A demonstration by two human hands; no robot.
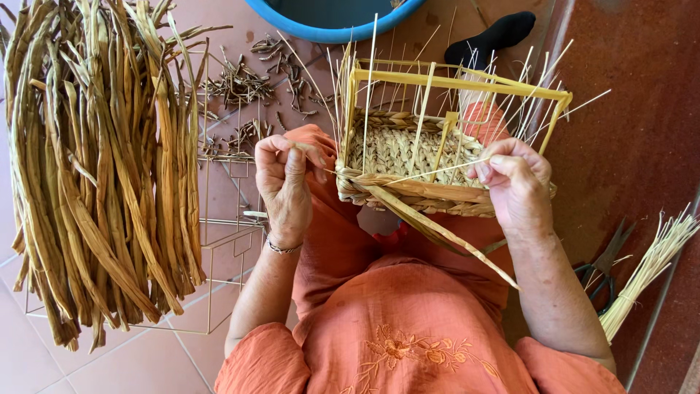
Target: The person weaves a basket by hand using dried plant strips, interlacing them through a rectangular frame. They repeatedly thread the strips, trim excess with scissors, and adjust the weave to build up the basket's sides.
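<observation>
Basket point(408, 157), half woven on its yellow frame, rests on your lap between your hands. Your right hand point(514, 186) pinches a thin straw point(430, 173) lying across its front wall. Your left hand point(286, 182) is curled shut on a flat strand just beside the basket's left corner.

A big bundle of dried leaves point(102, 168) on wire frames point(226, 241) blocks the left side. Upright straw stalks point(510, 80) fence the half-woven basket point(415, 157). Scissors point(605, 270) and a straw bundle point(649, 266) crowd the right; bare tile point(627, 109) stays passable beyond.
</observation>
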